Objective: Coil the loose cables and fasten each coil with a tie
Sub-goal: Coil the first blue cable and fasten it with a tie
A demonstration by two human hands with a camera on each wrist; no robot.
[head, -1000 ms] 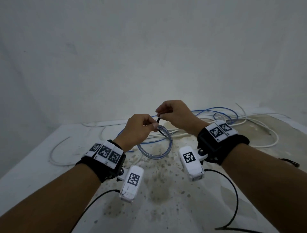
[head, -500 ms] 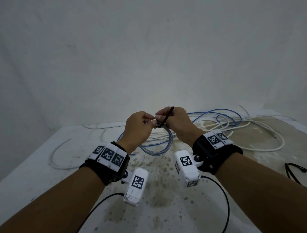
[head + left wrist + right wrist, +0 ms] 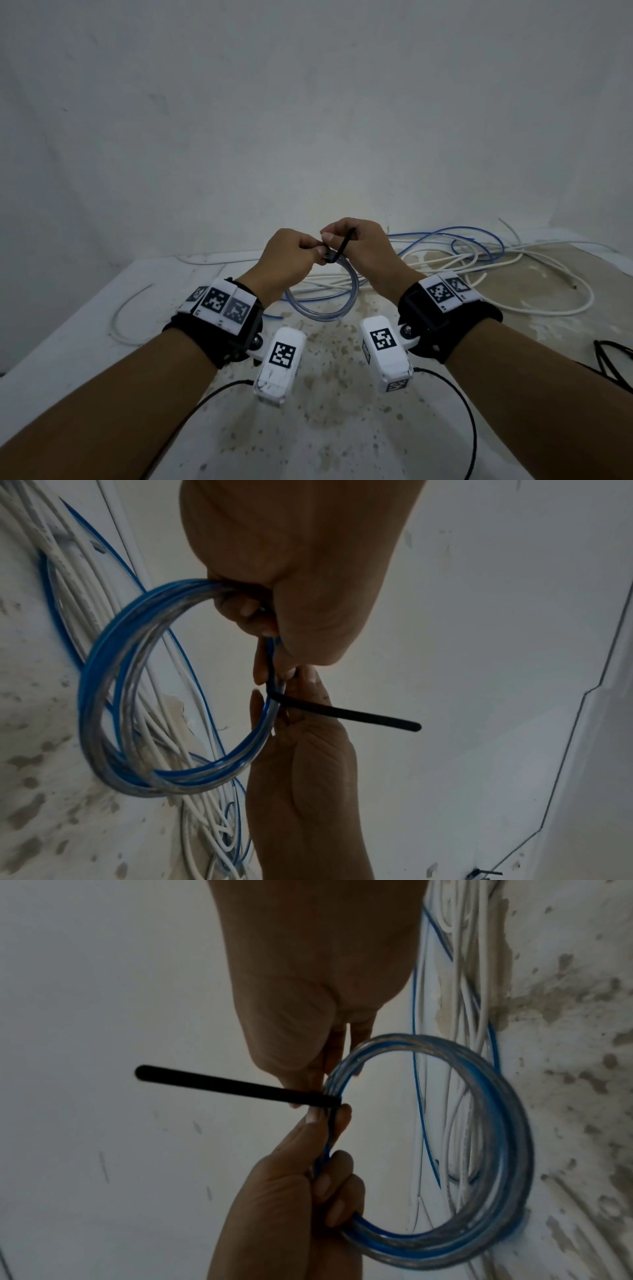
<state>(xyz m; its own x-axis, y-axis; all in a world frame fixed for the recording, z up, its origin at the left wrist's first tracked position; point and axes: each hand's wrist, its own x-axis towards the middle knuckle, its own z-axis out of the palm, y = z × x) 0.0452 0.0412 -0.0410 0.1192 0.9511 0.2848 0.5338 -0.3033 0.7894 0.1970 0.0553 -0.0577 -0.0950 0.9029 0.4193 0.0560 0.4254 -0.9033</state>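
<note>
- Bare pale wall behind a stained white tabletop (image 3: pixel 342 394) strewn with loose white and blue cables (image 3: pixel 513 260).
- Held just above it: clear-and-blue cable coil (image 3: pixel 318 308), left hand (image 3: pixel 291 253) clenched around its strands.
- Right hand (image 3: pixel 363 246) pinching a black tie (image 3: pixel 342 245) wrapped around the coil, tail sticking out free.
- Likely risk: loosened left grip letting the loops spring apart, or the unfastened tie slipping off.
</note>
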